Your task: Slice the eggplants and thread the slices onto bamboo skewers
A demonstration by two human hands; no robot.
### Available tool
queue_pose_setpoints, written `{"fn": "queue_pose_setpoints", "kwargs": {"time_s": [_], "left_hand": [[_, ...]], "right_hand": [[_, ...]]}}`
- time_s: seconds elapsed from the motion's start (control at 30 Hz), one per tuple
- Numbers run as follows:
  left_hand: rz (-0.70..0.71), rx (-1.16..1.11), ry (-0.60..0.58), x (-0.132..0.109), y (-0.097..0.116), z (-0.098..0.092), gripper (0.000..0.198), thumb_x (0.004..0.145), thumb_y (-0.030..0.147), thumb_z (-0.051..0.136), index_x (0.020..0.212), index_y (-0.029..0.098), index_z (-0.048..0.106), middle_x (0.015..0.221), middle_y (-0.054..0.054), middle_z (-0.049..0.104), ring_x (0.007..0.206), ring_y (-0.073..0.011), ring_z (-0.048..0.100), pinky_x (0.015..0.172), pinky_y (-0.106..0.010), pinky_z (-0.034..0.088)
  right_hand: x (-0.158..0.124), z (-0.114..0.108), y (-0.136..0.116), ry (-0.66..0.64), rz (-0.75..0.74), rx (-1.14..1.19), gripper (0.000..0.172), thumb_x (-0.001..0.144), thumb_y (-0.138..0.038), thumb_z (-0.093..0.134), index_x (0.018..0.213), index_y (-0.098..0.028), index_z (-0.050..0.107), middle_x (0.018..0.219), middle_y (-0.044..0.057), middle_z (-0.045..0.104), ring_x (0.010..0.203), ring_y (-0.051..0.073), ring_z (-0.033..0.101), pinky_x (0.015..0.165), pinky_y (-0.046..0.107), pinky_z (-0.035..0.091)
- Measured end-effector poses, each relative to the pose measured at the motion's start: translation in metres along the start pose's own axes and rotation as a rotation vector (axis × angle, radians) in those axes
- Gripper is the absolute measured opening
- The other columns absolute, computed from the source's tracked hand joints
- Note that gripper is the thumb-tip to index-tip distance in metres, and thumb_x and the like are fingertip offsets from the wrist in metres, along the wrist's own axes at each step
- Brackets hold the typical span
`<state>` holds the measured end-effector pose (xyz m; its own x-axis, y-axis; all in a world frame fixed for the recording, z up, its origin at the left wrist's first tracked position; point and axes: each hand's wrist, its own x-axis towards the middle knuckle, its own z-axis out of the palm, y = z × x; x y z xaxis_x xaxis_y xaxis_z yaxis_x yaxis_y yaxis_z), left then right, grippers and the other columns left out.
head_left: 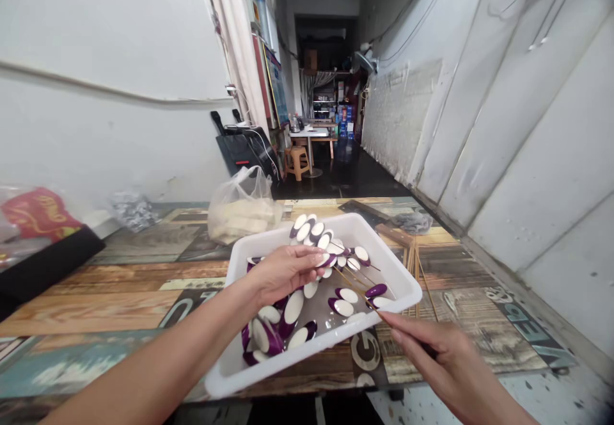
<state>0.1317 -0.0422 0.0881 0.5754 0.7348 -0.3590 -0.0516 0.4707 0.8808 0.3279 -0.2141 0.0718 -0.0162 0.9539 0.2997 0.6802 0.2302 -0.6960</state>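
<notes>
A white plastic tub (384, 252) stands on the wood-patterned table, with purple-skinned, white-faced slices (293, 307) lying in shallow liquid. Over the tub, my left hand (288, 271) is closed, its thumb and fingers pinching a purple and white slice (326, 260). At the tub's near right rim, my right hand (432, 348) grips the end of a thin wooden skewer (357, 290) that points up and left to the left hand. More slices on skewers rest at the far side of the tub, just beyond the left fingers.
Behind the tub sits a clear plastic bag (244, 210) of pale pieces. Bare skewers (416, 271) lie to its right, near a crumpled grey bundle (413, 222). A black tray (52, 265) with a red package (41, 214) is at the left. White walls flank the table.
</notes>
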Motion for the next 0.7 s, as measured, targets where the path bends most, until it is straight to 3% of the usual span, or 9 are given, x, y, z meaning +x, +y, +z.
{"fn": "queue_pose_setpoints", "kwargs": {"time_s": [0.33, 0.7], "left_hand": [[0.047, 0.000, -0.020, -0.0002, -0.0029, 0.0002, 0.016, 0.068, 0.009, 0.068, 0.084, 0.008, 0.065, 0.078, -0.006, 0.064, 0.066, -0.0082, 0.060, 0.065, -0.015, 0.051], [0.084, 0.035, -0.001, -0.0040, -0.0014, 0.0035, 0.015, 0.065, 0.012, 0.072, 0.078, 0.008, 0.065, 0.075, -0.006, 0.065, 0.064, -0.0081, 0.060, 0.064, -0.016, 0.050]], "right_hand": [[0.0029, 0.0070, 0.0016, -0.017, 0.013, 0.070, 0.029, 0.086, -0.024, 0.049, 0.110, -0.025, 0.065, 0.102, 0.000, 0.069, 0.089, 0.015, 0.066, 0.078, 0.019, 0.051], [0.0038, 0.0080, -0.0006, 0.000, 0.014, 0.099, 0.029, 0.086, -0.026, 0.049, 0.110, -0.028, 0.065, 0.095, 0.000, 0.072, 0.081, 0.018, 0.068, 0.073, 0.024, 0.054]]}}
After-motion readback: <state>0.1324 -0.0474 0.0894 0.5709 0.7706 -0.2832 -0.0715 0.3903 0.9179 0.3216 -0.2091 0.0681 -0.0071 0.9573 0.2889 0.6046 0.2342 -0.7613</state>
